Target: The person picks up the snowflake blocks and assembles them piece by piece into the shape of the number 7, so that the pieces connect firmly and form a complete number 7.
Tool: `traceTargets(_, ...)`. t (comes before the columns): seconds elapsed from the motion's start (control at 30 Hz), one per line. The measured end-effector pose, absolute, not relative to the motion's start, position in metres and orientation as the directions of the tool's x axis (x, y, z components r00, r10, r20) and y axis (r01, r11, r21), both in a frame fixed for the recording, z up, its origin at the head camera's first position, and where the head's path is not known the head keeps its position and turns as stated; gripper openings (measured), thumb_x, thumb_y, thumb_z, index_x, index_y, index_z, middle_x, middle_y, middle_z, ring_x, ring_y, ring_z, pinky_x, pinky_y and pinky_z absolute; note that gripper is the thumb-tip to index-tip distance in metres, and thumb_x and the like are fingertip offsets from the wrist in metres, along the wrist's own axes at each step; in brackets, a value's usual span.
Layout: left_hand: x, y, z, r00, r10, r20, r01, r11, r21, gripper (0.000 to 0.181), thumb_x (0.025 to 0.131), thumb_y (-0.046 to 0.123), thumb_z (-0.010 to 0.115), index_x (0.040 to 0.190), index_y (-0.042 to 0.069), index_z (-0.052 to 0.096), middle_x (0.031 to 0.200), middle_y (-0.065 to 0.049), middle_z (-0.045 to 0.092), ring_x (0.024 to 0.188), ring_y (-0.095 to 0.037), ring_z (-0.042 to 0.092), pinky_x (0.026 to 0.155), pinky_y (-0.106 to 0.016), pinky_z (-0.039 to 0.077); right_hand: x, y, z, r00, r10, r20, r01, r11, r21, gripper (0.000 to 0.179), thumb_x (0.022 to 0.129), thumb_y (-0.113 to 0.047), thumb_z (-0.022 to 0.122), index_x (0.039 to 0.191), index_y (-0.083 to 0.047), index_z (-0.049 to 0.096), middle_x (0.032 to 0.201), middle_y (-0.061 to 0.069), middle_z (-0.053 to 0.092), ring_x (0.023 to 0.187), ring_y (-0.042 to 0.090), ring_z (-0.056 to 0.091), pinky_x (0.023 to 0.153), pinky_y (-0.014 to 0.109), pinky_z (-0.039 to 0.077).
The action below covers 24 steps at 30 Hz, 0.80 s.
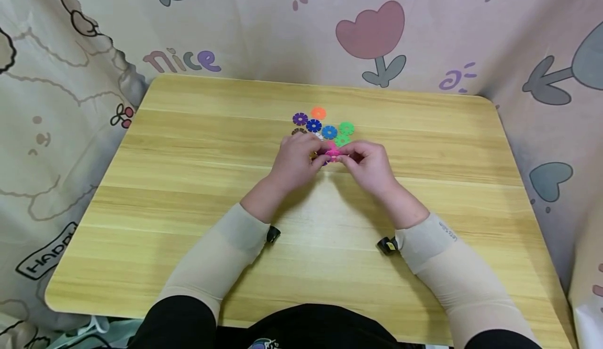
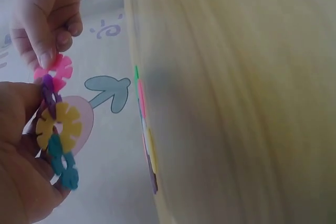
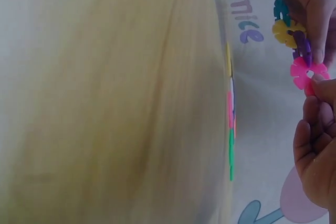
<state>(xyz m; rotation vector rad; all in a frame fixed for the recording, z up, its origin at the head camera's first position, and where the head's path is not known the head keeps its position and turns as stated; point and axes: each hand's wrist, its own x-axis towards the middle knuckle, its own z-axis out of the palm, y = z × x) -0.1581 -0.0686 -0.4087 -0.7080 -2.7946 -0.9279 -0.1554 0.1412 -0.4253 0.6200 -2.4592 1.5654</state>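
Note:
Above the table, both hands hold a short chain of notched plastic snowflake discs. My left hand [image 1: 296, 159] grips its purple disc [image 2: 48, 92], with a yellow disc [image 2: 71, 120] and a teal disc [image 2: 63, 163] linked beyond it. At the other end, a pink disc [image 3: 300, 72] meets the purple one edge to edge; whether its slot is fully seated I cannot tell. My right hand [image 1: 371, 170] pinches the pink disc between thumb and index finger, its other fingers curled.
Loose discs lie flat on the wooden table [image 1: 188, 181] just past the hands: orange [image 1: 318, 113], purple [image 1: 300, 119], dark blue [image 1: 313, 125], blue [image 1: 329, 132] and green [image 1: 346, 128] among them. A patterned curtain [image 1: 264, 30] hangs behind the table's far edge.

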Motion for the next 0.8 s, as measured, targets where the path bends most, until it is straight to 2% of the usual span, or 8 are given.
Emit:
traceTargets(0.1,-0.158,-0.065,-0.409,-0.884,0.4,0.242,0.466,0.713,0.524,0.016,0.101,0.025,0.075,0.113,0.015,0.081,0.105,0.001,0.075,0.1,-0.022,0.06,0.096,-0.046,0.04,-0.154,0.139,-0.426,-0.895,-0.256,0.364,-0.438,0.354,-0.826,0.006,0.092,0.007,0.078,0.096,0.003,0.08,0.088,0.014,0.076,0.068,0.017,0.06,0.06,0.017,0.049)
traceTargets(0.23,-0.159,-0.065,-0.411,-0.893,0.39,0.224,0.448,0.73,0.516,0.015,0.102,0.025,0.073,0.109,0.014,0.08,0.106,0.001,0.076,0.102,-0.022,0.063,0.1,-0.046,0.04,-0.157,0.142,-0.426,-0.9,-0.276,0.338,-0.426,0.387,-0.818,0.006,0.091,0.006,0.079,0.097,0.004,0.079,0.09,0.016,0.076,0.07,0.02,0.062,0.062,0.017,0.05)
traceTargets(0.37,-0.159,-0.067,-0.412,-0.912,0.36,0.195,0.407,0.747,0.526,0.015,0.105,0.023,0.07,0.111,0.014,0.079,0.11,0.0,0.075,0.106,-0.022,0.064,0.103,-0.048,0.04,-0.166,0.153,-0.423,-0.939,-0.248,0.238,-0.335,0.502,-0.797,0.012,0.091,0.003,0.081,0.102,0.005,0.077,0.092,0.015,0.075,0.075,0.023,0.064,0.066,0.022,0.051)
traceTargets(0.5,-0.158,-0.069,-0.413,-0.929,0.32,0.187,0.369,0.746,0.554,0.015,0.106,0.021,0.068,0.111,0.013,0.079,0.11,0.0,0.075,0.107,-0.021,0.066,0.102,-0.048,0.041,-0.18,0.167,-0.424,-0.975,-0.181,0.131,-0.217,0.635,-0.741,0.018,0.095,-0.004,0.078,0.11,0.006,0.075,0.097,0.016,0.074,0.083,0.027,0.065,0.074,0.034,0.053)
traceTargets(0.63,-0.158,-0.071,-0.414,-0.936,0.299,0.184,0.35,0.747,0.565,0.014,0.105,0.02,0.069,0.111,0.013,0.079,0.109,0.0,0.074,0.103,-0.021,0.067,0.097,-0.047,0.042,-0.195,0.172,-0.428,-0.989,-0.142,0.043,-0.133,0.725,-0.676,0.025,0.1,-0.014,0.075,0.116,0.005,0.074,0.103,0.018,0.074,0.09,0.031,0.068,0.083,0.045,0.054)
traceTargets(0.8,-0.158,-0.071,-0.413,-0.94,0.297,0.166,0.338,0.748,0.571,0.015,0.106,0.022,0.069,0.111,0.012,0.079,0.108,-0.001,0.074,0.102,-0.02,0.068,0.097,-0.046,0.042,-0.21,0.164,-0.429,-0.985,-0.143,-0.091,-0.063,0.805,-0.589,0.04,0.102,-0.028,0.072,0.127,0.003,0.071,0.116,0.018,0.073,0.108,0.034,0.067,0.098,0.051,0.052)
